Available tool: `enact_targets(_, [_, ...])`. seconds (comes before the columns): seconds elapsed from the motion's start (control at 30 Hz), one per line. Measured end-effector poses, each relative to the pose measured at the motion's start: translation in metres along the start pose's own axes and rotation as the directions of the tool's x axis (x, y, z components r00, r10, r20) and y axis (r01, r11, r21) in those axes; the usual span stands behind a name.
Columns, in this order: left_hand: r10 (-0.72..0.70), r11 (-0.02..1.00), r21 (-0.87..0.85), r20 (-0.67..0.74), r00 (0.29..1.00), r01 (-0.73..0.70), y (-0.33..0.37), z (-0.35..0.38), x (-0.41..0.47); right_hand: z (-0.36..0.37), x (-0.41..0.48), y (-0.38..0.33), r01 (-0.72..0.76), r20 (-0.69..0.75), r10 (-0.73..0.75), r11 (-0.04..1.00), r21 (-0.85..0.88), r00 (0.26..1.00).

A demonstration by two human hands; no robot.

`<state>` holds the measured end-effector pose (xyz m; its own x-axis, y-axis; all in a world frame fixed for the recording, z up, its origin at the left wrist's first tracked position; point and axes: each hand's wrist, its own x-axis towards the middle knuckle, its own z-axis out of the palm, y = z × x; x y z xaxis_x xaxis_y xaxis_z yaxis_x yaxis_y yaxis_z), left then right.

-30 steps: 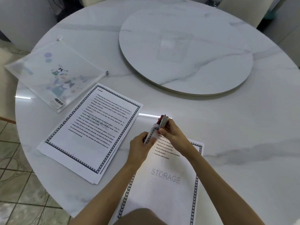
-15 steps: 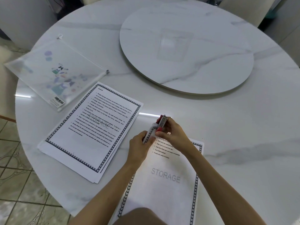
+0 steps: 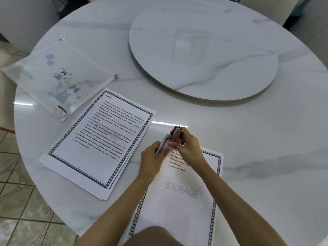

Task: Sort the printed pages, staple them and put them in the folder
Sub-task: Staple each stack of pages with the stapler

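Item 1, folder (image 3: pixel 58 82): frosted plastic zip type, laid flat at the far left of the bench (image 3: pixel 266 157), part over its edge. Printed figures and a barcode label are seen on it; contents cannot be told.

Item 2, stack of pages (image 3: pixel 99 139): bordered text sheets, set just beside the folder, edges fanned unevenly.

Item 3, near pages (image 3: pixel 177 201): marked STORAGE, laid at the front edge. The top-left corner is lifted and pinched by the left grip (image 3: pixel 153 157), fingers curled.

Item 4, stapler (image 3: pixel 176 134): red and metal, held by the right grip (image 3: pixel 188 148), fingers wrapped round it, mouth set at the lifted corner. Whether it is pressed down cannot be told.

Item 5, turntable (image 3: pixel 204 50): round, at the bench centre.

Change from 1 s ago: none noted; both grips, stapler and papers are found in the same places.
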<state>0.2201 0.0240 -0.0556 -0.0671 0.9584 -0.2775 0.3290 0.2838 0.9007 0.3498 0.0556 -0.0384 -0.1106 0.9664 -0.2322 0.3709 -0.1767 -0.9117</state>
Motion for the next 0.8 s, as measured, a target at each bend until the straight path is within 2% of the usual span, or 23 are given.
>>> enact_targets(0.17, [0.03,0.999,0.009,0.013,0.999,-0.031,0.011,0.003,0.004,-0.003,0.006,0.0,0.004,-0.047,-0.002,0.999,0.036,0.999])
enact_targets(0.43, [0.001,1.0,0.017,0.035,0.999,-0.002,0.007,0.005,0.002,-0.014,0.006,0.001,0.006,0.074,-0.004,1.0,-0.024,0.997])
enact_targets(0.63, [0.046,0.997,0.065,0.077,0.996,-0.051,0.007,0.006,-0.002,-0.028,0.006,-0.001,-0.028,-0.027,0.033,0.988,0.153,0.999])
enact_targets(0.8, [0.086,0.995,0.038,0.062,0.994,-0.089,0.007,0.009,-0.009,-0.049,0.008,-0.008,-0.088,0.134,0.067,0.984,0.157,0.989])
